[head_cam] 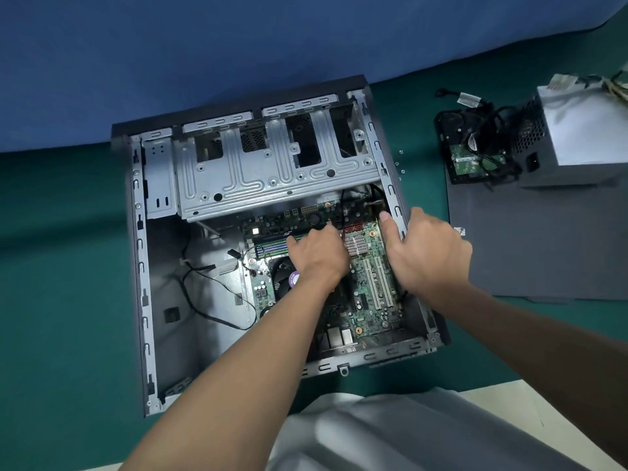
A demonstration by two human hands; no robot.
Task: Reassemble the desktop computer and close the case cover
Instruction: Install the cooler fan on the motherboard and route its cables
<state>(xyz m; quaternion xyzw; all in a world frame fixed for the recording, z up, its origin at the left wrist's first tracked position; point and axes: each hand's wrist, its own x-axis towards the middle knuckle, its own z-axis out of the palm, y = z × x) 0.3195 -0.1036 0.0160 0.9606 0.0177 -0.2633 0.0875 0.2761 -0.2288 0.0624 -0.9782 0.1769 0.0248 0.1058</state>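
Grey steel desktop case [139, 266] lies open on green matting [68, 266], holding one motherboard [370, 300] and one drive cage [272, 171]. The left hand [319, 253] bends its fingers onto the board, perhaps pressing; whether it holds anything is unclear. The right hand [428, 253] grips the case's right wall. One cover panel [530, 246] alongside carries one power supply [577, 137] and one hard drive [472, 161].

The left hand [317, 253] and forearm hide the motherboard's [370, 300] middle and most of the CPU fan [280, 275]. The power supply [577, 137] runs off the right edge. Specks [401, 161] beside the case [139, 266] are too small to identify.
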